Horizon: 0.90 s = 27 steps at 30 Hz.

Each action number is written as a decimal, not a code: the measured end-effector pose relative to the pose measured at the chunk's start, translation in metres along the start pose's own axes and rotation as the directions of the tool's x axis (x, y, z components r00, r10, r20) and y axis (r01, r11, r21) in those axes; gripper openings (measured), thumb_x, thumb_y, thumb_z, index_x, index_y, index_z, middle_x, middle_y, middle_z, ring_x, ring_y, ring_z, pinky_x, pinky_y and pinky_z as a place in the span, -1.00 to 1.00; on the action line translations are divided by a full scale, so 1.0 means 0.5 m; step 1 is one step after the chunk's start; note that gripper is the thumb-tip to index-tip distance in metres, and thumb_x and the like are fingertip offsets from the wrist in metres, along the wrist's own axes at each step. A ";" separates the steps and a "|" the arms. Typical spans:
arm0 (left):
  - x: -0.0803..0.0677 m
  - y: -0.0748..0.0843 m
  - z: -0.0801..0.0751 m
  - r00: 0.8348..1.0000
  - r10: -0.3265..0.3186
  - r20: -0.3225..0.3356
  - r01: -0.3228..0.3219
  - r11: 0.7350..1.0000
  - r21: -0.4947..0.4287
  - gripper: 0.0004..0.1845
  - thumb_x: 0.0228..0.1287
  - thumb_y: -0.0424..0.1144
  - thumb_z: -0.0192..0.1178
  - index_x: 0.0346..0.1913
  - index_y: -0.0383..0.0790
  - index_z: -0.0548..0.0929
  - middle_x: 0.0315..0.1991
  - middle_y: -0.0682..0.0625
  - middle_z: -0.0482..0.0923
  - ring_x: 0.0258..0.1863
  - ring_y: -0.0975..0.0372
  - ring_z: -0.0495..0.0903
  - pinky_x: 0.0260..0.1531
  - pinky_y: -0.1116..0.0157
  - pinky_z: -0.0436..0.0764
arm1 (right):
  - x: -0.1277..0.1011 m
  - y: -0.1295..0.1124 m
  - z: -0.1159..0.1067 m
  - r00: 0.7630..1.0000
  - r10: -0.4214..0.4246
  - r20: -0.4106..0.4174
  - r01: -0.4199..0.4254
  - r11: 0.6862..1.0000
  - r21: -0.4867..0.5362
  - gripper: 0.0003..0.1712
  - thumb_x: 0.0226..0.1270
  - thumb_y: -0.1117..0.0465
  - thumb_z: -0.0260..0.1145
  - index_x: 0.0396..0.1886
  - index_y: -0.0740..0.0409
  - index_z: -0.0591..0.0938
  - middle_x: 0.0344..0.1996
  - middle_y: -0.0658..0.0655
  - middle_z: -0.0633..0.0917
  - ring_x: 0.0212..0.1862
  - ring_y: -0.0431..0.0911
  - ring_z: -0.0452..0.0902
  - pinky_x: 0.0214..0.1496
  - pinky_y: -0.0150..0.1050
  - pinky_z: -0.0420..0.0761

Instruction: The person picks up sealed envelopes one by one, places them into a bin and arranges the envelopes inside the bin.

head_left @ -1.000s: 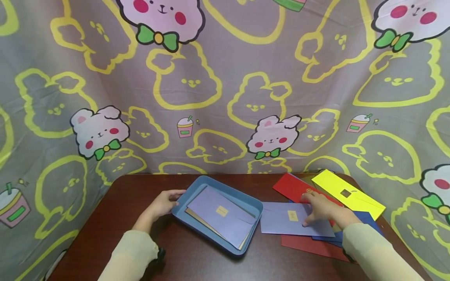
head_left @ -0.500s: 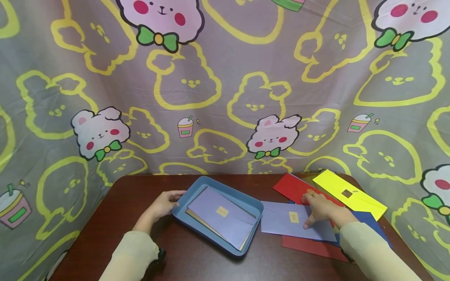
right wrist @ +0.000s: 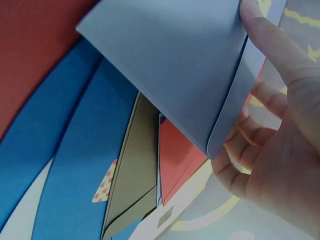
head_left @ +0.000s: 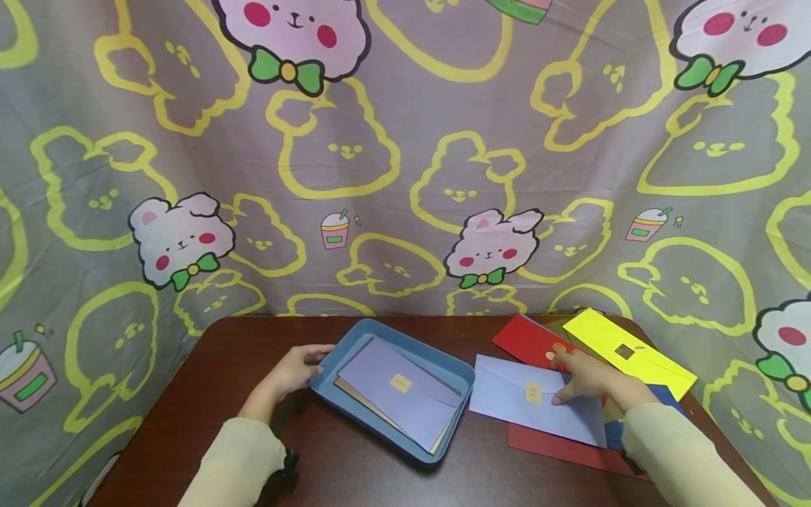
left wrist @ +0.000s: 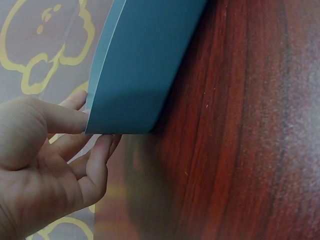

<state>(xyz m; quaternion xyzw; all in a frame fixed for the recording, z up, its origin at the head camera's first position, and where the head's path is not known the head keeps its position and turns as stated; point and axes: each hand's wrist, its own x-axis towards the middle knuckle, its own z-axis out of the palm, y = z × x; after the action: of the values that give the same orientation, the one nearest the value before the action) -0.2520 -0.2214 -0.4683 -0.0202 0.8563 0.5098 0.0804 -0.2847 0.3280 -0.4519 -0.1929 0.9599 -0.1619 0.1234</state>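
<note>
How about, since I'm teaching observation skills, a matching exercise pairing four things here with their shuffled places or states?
1. yellow envelope
2. left hand
3. blue tray
4. right hand

A. gripping a lavender envelope
B. containing stacked envelopes
C. near the far right corner of the table
D. gripping the blue tray's edge

Pairs: 1-C; 2-D; 3-B; 4-A

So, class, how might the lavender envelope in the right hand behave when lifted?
The envelope is probably light for its size: its edges look thin. It may stay fairly stiff, since it shows no obvious sag in the right hand. Its smooth-looking face could make it a little slippery.
</note>
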 end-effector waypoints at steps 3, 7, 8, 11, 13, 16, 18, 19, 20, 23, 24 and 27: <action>0.001 -0.001 0.000 1.000 -0.001 0.000 0.001 1.000 0.001 -0.51 0.36 -0.66 0.08 0.31 -0.39 0.58 0.13 -0.35 0.61 -0.10 0.03 0.65 -0.19 0.08 0.71 | -0.002 0.008 -0.004 1.000 -0.014 0.007 0.013 1.000 0.028 -0.37 -0.02 0.08 0.69 0.00 0.30 0.67 -0.13 0.22 0.68 -0.03 0.20 0.56 0.03 0.24 0.59; 0.000 -0.002 0.000 1.000 0.003 0.004 -0.003 1.000 -0.004 -0.51 0.36 -0.67 0.08 0.31 -0.40 0.57 0.13 -0.36 0.60 -0.10 0.03 0.66 -0.19 0.08 0.71 | -0.006 0.022 -0.005 1.000 -0.014 0.017 0.013 0.995 0.099 -0.55 0.09 0.12 0.62 -0.10 0.24 0.69 -0.21 0.10 0.70 -0.12 0.07 0.57 -0.04 0.13 0.60; 0.000 -0.001 0.000 1.000 0.005 0.004 -0.005 1.000 -0.007 -0.51 0.35 -0.67 0.07 0.31 -0.40 0.57 0.13 -0.36 0.60 -0.10 0.03 0.66 -0.19 0.08 0.71 | -0.008 0.026 -0.004 1.000 -0.017 0.015 0.015 0.993 0.119 -0.61 0.13 0.13 0.60 -0.13 0.22 0.69 -0.23 0.06 0.70 -0.14 0.03 0.56 -0.06 0.08 0.60; 0.000 -0.002 -0.001 1.000 0.008 0.005 -0.008 1.000 -0.008 -0.50 0.35 -0.68 0.07 0.32 -0.40 0.57 0.14 -0.37 0.59 -0.09 0.02 0.66 -0.18 0.07 0.72 | -0.013 0.036 -0.002 0.999 -0.032 0.011 0.030 0.984 0.175 -0.74 0.23 0.17 0.53 -0.17 0.20 0.69 -0.26 0.03 0.69 -0.18 -0.03 0.52 -0.11 -0.03 0.54; 0.000 -0.002 -0.001 1.000 0.003 0.002 -0.003 1.000 -0.009 -0.50 0.35 -0.68 0.07 0.32 -0.40 0.57 0.14 -0.36 0.59 -0.09 0.02 0.66 -0.17 0.07 0.71 | -0.018 0.042 -0.003 0.999 -0.030 0.015 0.026 0.975 0.219 -0.78 0.30 0.21 0.47 -0.16 0.23 0.70 -0.24 0.04 0.70 -0.16 -0.01 0.51 -0.12 -0.05 0.51; 0.000 -0.003 0.000 1.000 -0.002 0.003 0.002 1.000 -0.006 -0.51 0.36 -0.67 0.07 0.32 -0.40 0.57 0.14 -0.36 0.59 -0.09 0.02 0.66 -0.17 0.07 0.71 | -0.025 0.047 -0.009 1.000 0.004 0.027 -0.011 0.960 0.279 -0.75 0.36 0.24 0.41 -0.05 0.29 0.70 -0.16 0.10 0.70 -0.06 0.05 0.51 -0.08 -0.03 0.51; 0.001 -0.003 0.001 1.000 -0.007 -0.001 0.007 1.000 -0.011 -0.51 0.36 -0.67 0.07 0.31 -0.40 0.57 0.13 -0.36 0.60 -0.09 0.02 0.67 -0.17 0.07 0.72 | -0.029 0.048 -0.014 0.999 0.030 0.034 -0.039 0.950 0.310 -0.69 0.38 0.24 0.39 0.04 0.31 0.69 -0.10 0.14 0.69 0.01 0.10 0.50 -0.08 -0.03 0.52; 0.000 -0.003 0.001 1.000 -0.008 -0.001 0.008 1.000 -0.016 -0.52 0.36 -0.67 0.07 0.31 -0.40 0.57 0.13 -0.35 0.60 -0.10 0.02 0.67 -0.18 0.07 0.72 | -0.032 0.049 -0.017 0.998 0.042 0.035 -0.051 0.943 0.328 -0.66 0.39 0.25 0.38 0.08 0.32 0.68 -0.08 0.16 0.69 0.03 0.13 0.49 -0.08 -0.03 0.52; 0.000 -0.003 0.002 1.000 -0.005 0.001 0.005 1.000 -0.016 -0.52 0.37 -0.67 0.07 0.31 -0.41 0.57 0.13 -0.36 0.60 -0.10 0.02 0.67 -0.18 0.07 0.72 | -0.034 0.049 -0.020 0.998 0.050 0.036 -0.060 0.938 0.341 -0.65 0.40 0.25 0.36 0.11 0.33 0.67 -0.06 0.18 0.68 0.05 0.14 0.48 -0.08 -0.04 0.53; 0.000 -0.001 0.001 1.000 -0.006 -0.002 0.006 1.000 -0.021 -0.52 0.37 -0.67 0.07 0.31 -0.41 0.57 0.12 -0.35 0.61 -0.11 0.02 0.67 -0.18 0.08 0.72 | -0.042 0.052 -0.028 0.998 0.056 0.041 -0.068 0.912 0.405 -0.60 0.43 0.27 0.33 0.18 0.38 0.64 -0.02 0.24 0.66 0.03 0.14 0.50 -0.11 -0.06 0.57; 0.000 -0.001 0.001 1.000 -0.005 -0.002 0.005 1.000 -0.021 -0.52 0.37 -0.67 0.07 0.31 -0.41 0.57 0.12 -0.35 0.60 -0.11 0.02 0.67 -0.18 0.08 0.72 | -0.045 0.054 -0.030 0.998 0.052 0.043 -0.065 0.899 0.432 -0.59 0.44 0.28 0.31 0.20 0.40 0.62 -0.02 0.26 0.66 0.00 0.13 0.52 -0.12 -0.06 0.58; 0.001 -0.001 0.001 1.000 -0.003 -0.002 0.003 1.000 -0.016 -0.52 0.37 -0.68 0.07 0.31 -0.41 0.57 0.12 -0.36 0.60 -0.10 0.02 0.67 -0.18 0.08 0.72 | -0.053 0.061 -0.035 0.997 0.045 0.062 -0.070 0.858 0.509 -0.54 0.47 0.26 0.29 0.23 0.47 0.57 -0.04 0.26 0.68 -0.10 0.08 0.60 -0.15 -0.06 0.61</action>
<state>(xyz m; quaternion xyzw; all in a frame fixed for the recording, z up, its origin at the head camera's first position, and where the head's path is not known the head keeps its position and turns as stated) -0.2522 -0.2211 -0.4691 -0.0227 0.8524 0.5163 0.0801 -0.2764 0.3698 -0.4424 -0.1282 0.8848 -0.4019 0.1977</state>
